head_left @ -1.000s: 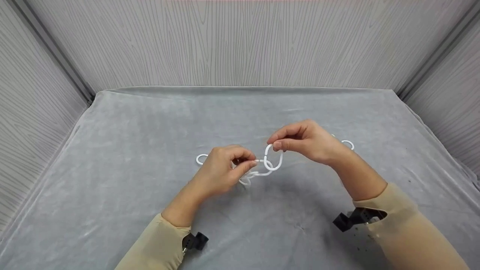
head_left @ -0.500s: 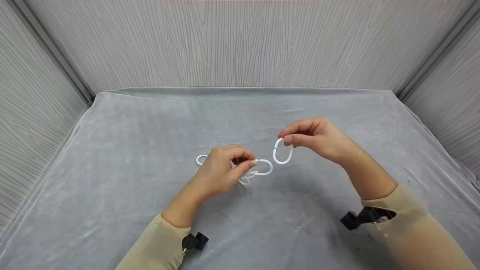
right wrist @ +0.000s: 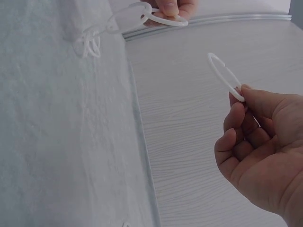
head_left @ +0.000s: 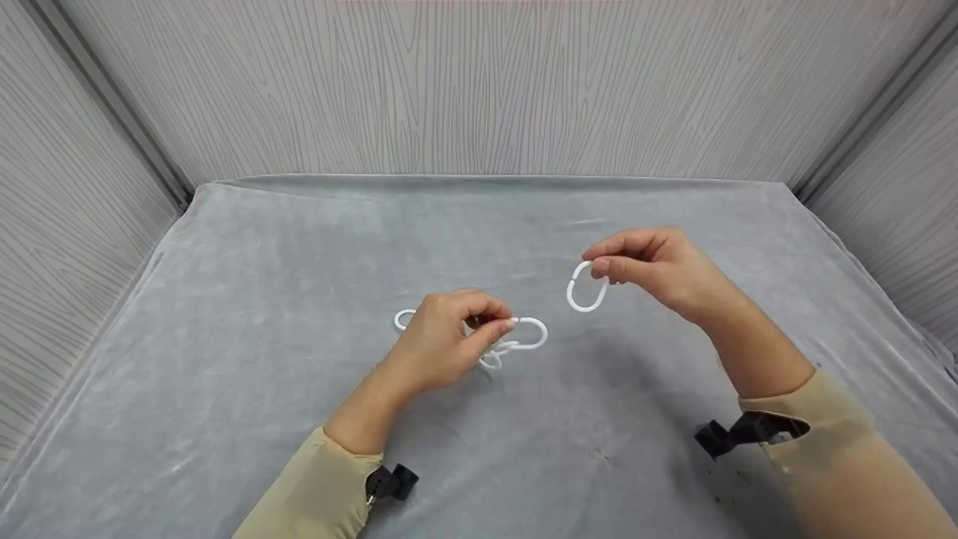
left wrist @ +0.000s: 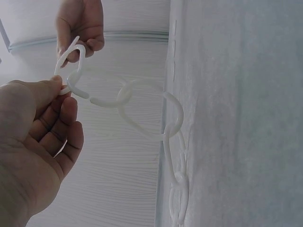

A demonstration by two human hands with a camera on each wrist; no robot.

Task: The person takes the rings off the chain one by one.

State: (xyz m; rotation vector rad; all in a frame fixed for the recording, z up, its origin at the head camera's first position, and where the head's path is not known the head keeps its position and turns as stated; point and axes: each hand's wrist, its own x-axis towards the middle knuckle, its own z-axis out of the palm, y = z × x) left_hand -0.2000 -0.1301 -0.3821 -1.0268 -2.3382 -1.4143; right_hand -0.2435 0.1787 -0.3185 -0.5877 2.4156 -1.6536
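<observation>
In the head view my left hand [head_left: 449, 340] pinches the end link of a white chain [head_left: 545, 334] between thumb and forefinger. The chain's oval links [left wrist: 177, 109] hang down from that hand in the left wrist view and reach the cloth. Up and to the right, my right hand [head_left: 662, 273] pinches a single white oval chain link [head_left: 570, 296] by its upper side. A small split shows in this link's side. It hangs apart from the chain in the head view. Part of the chain is hidden behind my left hand.
A grey cloth [head_left: 299, 239] with soft wrinkles covers the table. Pale wood-grain panels [head_left: 479, 90] stand behind it and at both sides. One far chain loop [head_left: 400, 320] lies left of my left hand. A bit of white [right wrist: 126, 224] shows at the right wrist view's bottom edge.
The single link overlapped the chain's end link one second ago. My right hand has carried it up and to the right, apart from the chain. My left hand has stayed nearly still.
</observation>
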